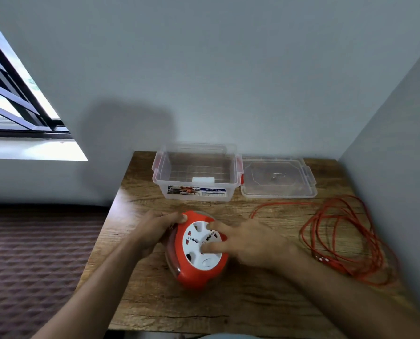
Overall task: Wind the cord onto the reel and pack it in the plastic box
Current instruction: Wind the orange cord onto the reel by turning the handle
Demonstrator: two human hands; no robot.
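A red reel [196, 275] with a white socket face sits tilted on the wooden table [204, 307]. My left hand [152, 231] grips its left rim. My right hand [248, 243] has two fingers pressed into the white face. The orange cord [346, 238] lies in loose loops on the table to the right, one strand running left toward the reel behind my right hand. The clear plastic box [196, 178] stands open at the back of the table. Its clear lid [277, 179] lies flat just to the right of it.
Walls close the table in at the back and on the right. A window is at the upper left. A dark quilted surface [37, 265] lies left of the table, lower down. A small white block [203, 180] rests inside the box.
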